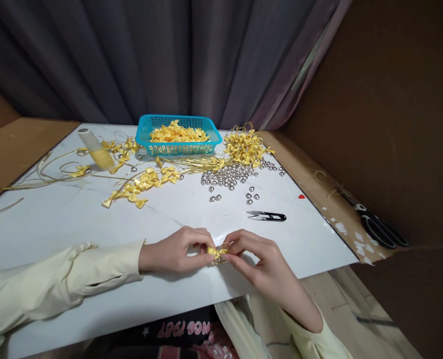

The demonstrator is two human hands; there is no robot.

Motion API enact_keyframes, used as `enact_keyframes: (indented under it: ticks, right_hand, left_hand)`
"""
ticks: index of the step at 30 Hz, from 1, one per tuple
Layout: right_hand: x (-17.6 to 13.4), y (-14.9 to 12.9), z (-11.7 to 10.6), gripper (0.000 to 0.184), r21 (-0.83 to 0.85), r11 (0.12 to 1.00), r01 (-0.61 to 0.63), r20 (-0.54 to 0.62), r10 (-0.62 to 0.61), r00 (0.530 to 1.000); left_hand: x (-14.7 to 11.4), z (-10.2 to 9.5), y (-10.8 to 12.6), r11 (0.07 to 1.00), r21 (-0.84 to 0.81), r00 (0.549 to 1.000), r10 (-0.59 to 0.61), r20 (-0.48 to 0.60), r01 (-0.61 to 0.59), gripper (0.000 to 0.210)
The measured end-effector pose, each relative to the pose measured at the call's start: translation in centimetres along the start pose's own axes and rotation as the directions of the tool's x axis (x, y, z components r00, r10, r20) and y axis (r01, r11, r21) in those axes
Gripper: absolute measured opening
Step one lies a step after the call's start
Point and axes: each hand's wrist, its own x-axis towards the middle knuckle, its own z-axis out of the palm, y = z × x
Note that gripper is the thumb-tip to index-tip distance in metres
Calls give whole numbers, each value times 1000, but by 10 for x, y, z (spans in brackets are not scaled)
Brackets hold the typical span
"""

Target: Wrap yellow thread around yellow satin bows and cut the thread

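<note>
Near the front of the white table, a small yellow ribbon bow (pixel 217 253) with a thin gold cord is pinched between both hands. My left hand (pixel 178 250) closes on the bow's left side with thumb and fingertips. From the right, my right hand (pixel 257 254) pinches the other side, where a loop of cord shows at the fingers. A small silvery bead seems to sit at the bow's middle, partly hidden by the fingers. Just beyond my right hand lie black-handled thread snips (pixel 267 216).
A blue basket (pixel 142 134) full of yellow bows stands at the back. Silver beads (pixel 231 174), corded bows (pixel 244 144), loose bows (pixel 146 180) and a tilted glue bottle (pixel 96 149) lie around it. Black scissors (pixel 378 227) rest on the cardboard at right.
</note>
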Motion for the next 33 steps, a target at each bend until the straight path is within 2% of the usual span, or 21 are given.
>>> enact_keyframes:
  ticks: [9, 17, 26, 29, 33]
  right_hand:
    - [0, 3, 0, 21, 55, 997, 52, 25, -54, 998]
    - [1, 6, 2, 20, 58, 997, 60, -6, -60, 998]
    - [3, 5, 0, 18, 29, 996, 80, -48, -78, 996]
    - [1, 0, -7, 14, 117, 990, 73, -95, -62, 994]
    - [-7, -6, -18, 10, 376, 926, -40, -106, 86, 991]
  left_hand:
    - [1, -1, 1, 997, -44, 998, -60, 3, 60, 19]
    - [1, -2, 2, 990, -118, 997, -74, 8, 75, 21]
    - [1, -2, 3, 990, -77, 993, -116, 8, 116, 23]
    - [1, -1, 2, 988, -68, 991, -138, 0, 137, 24]
    - [2, -1, 2, 985, -67, 987, -161, -24, 159, 24]
